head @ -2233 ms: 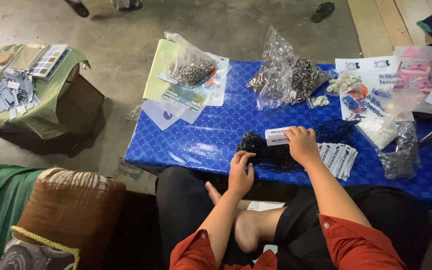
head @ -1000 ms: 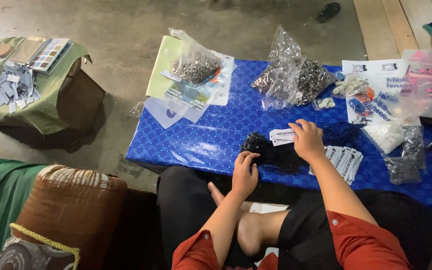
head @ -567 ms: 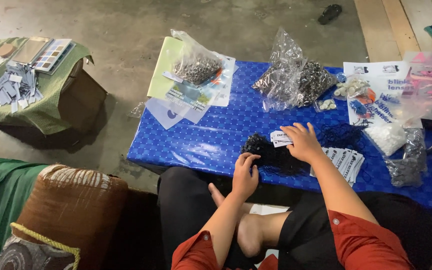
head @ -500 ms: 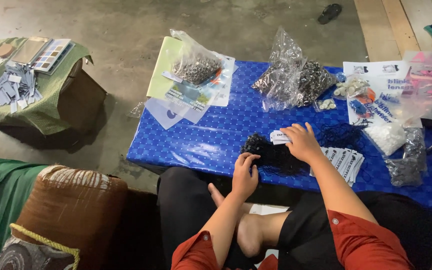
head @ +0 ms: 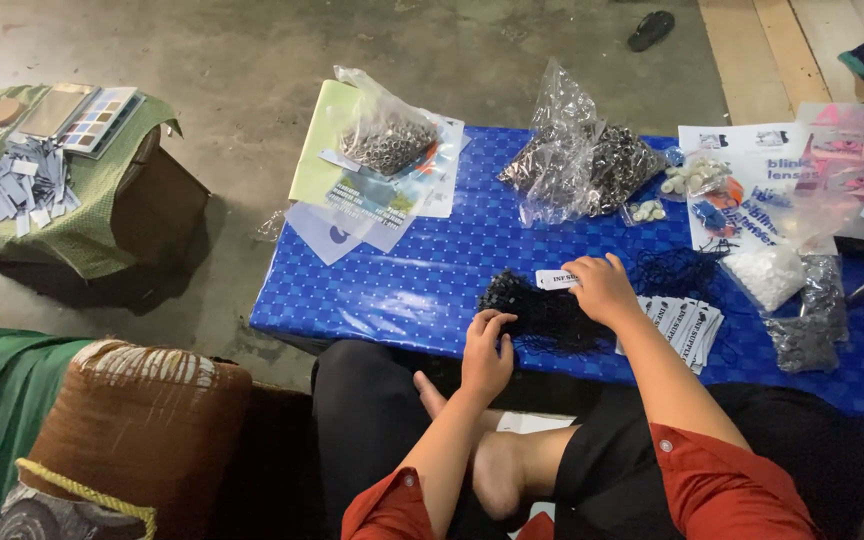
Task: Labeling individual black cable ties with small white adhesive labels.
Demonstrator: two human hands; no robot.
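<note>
A low surface (head: 402, 290) covered in a blue checked cloth stretches across in front of the seated person, whose legs are folded beneath its near edge. To the left stands a box draped in green fabric (head: 72, 230) with grey paper slips and a colour palette on top. On the blue cloth sit two clear plastic bags of small metal rings, one (head: 384, 135) resting on printed sheets at the far left corner, the other larger one (head: 582, 165) near the middle. A smaller bag of white pieces (head: 767, 275) lies to the right, just beside a stack of white printed tags (head: 687, 322).

Near the front edge, between both hands, lies a tangled pile of black cords (head: 542, 315). The left hand (head: 487, 355) rests at the near edge of the pile, fingers curled and touching the cords; whether its grip is clamped on any strand I cannot tell. The right hand (head: 602, 290) lies on the pile's far side, fingers together over a white tag (head: 555, 279) at its fingertips, though I cannot tell if it is pinched
</note>
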